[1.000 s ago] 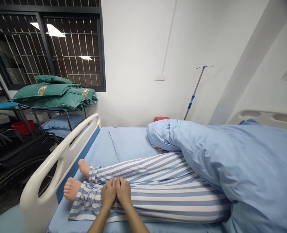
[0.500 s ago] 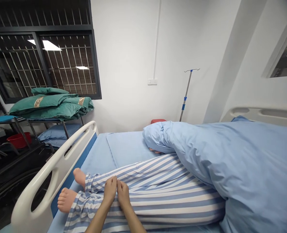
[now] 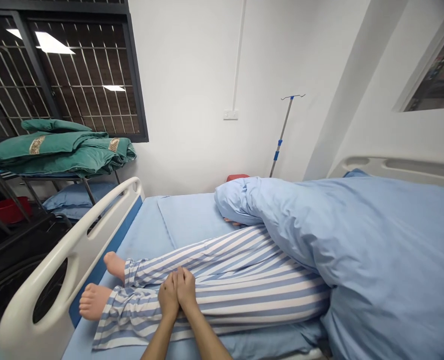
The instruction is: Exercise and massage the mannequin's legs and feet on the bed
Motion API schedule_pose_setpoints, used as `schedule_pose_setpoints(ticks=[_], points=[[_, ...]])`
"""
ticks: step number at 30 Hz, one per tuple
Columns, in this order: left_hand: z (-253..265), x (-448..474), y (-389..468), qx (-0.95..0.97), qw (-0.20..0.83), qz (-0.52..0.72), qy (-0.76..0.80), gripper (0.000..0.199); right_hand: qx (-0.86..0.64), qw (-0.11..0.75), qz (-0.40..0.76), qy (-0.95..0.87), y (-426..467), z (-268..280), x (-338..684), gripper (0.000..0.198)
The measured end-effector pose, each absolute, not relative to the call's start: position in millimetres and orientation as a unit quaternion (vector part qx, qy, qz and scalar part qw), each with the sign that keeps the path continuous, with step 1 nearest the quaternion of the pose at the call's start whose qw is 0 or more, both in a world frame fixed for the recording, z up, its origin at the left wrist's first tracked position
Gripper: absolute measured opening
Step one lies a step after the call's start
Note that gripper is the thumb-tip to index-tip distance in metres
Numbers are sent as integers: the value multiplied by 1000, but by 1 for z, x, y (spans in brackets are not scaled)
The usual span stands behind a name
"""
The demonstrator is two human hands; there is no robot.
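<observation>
My left hand (image 3: 168,296) and my right hand (image 3: 186,288) are held together, side by side and touching, backs up. Both are closed with the fingers curled under, and no object shows in either. Below them in the head view are the striped trouser legs (image 3: 252,295) of a figure lying on the bed. Whether my hands rest on the cloth or hover just over it I cannot tell. Two bare feet (image 3: 96,301) stick out of the trouser cuffs at the left. A light blue quilt (image 3: 372,240) covers the figure's upper part.
A white footboard (image 3: 52,255) rises at the bed's left end, a headboard (image 3: 405,167) at the right. Beyond the bed stand an IV pole (image 3: 283,132) and something red (image 3: 238,177). Green folded bedding (image 3: 67,150) lies under the window, with a red bucket (image 3: 9,210) nearby.
My hands have drawn closer together and now overlap slightly. The view has shifted a little, so the bed and the room sit higher and further left.
</observation>
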State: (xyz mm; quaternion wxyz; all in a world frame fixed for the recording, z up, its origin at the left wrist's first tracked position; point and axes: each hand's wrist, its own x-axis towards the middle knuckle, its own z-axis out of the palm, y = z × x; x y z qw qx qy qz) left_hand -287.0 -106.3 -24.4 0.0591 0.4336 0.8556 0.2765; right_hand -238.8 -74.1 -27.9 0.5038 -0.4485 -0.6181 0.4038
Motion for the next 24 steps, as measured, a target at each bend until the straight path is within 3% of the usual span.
schedule_pose_setpoints(ticks=[7,11,18,24], points=[[-14,-277,-109,450,65,207,867,35,-449,415,334,-717,-62,1,-208,41],[-12,-272,-109,462,37,180,868,32,-428,447,312,-721,-59,13,-192,44],[-13,-268,-111,485,2,170,858,31,-479,457,316,-680,-61,-26,-188,42],[-9,-264,-112,477,15,157,865,32,-483,452,290,-691,-63,-24,-188,42]])
